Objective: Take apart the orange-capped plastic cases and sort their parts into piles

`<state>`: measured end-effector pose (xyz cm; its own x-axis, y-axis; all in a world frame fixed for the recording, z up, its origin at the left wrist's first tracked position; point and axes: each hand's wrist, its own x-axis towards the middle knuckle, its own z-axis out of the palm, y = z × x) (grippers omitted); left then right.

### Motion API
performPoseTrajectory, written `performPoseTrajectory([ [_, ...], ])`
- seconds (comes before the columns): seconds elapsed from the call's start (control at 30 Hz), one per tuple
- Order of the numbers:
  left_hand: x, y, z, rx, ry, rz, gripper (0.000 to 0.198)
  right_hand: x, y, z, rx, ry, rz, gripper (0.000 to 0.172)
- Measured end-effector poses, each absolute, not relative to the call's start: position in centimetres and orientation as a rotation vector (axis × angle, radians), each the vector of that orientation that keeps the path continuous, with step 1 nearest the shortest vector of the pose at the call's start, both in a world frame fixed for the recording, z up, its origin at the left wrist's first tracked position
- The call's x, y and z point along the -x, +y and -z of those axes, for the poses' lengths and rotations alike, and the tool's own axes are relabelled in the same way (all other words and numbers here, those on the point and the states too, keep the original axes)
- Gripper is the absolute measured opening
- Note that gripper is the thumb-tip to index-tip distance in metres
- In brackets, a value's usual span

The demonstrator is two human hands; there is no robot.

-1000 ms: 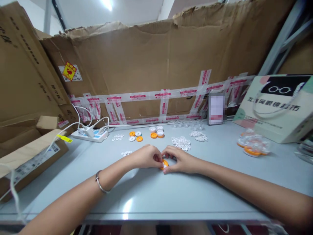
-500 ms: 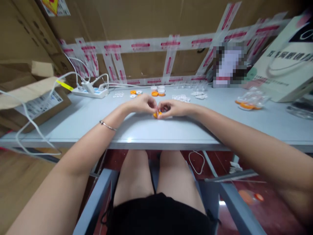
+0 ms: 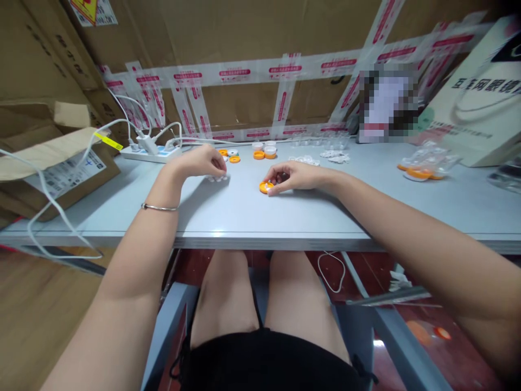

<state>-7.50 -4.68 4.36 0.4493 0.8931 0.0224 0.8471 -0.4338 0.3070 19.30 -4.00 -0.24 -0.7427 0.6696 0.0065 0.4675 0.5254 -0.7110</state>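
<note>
My right hand [image 3: 293, 176] grips the edge of a round orange cap [image 3: 266, 187] between thumb and fingers, close to the table surface. The cap has a raised rim, and a pale spot shows at my thumb. Off to the left, my left hand [image 3: 205, 162] has its fingertips pinched together just over some small clear pieces [image 3: 217, 178]. Whether a piece is between those fingertips is too small to make out. Behind the hands are orange and white round caps [image 3: 234, 159] and a small cluster of stacked white and orange caps [image 3: 259, 155].
White small pieces [image 3: 303, 160] and clear cups [image 3: 334, 140] lie farther back. Bagged orange caps [image 3: 421, 172] sit at right beside a white paper bag [image 3: 468, 103]. A power strip [image 3: 150, 155] with cables and an opened carton [image 3: 61, 168] stand at left. Taped cardboard [image 3: 244, 38] backs the table.
My left hand has moved left, away from my right hand, to the small clear pieces. My right hand stays in place with the orange cap, which is now more exposed.
</note>
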Motion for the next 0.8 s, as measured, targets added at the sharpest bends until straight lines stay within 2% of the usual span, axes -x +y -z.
performPoseTrajectory([
  [0.27, 6.9, -4.5, -4.3, -2.495, 1.501, -0.151, 0.021, -19.5, -4.1, 0.2, 0.938, -2.488, -1.024, 0.046],
  [0.37, 5.5, -5.2, -4.4, -2.568, 1.417, -0.387, 0.023, -19.7, -4.0, 0.0, 0.922, -2.493, -1.048, 0.048],
  [0.5, 2.0, -6.4, -3.7, -2.672, 1.032, -0.686, 0.016, -19.9, -3.8, -0.1, 0.871, -2.514, -1.096, 0.048],
  [0.63, -0.4, -6.6, -2.2, -2.689, 0.688, -0.540, 0.013, -20.1, -3.2, 0.3, 0.754, -2.534, -1.128, 0.040],
  [0.8, -0.6, -6.3, -1.9, -2.713, 0.692, -0.414, 0.014, -20.2, -2.9, 0.8, 0.789, -2.524, -1.073, 0.034],
])
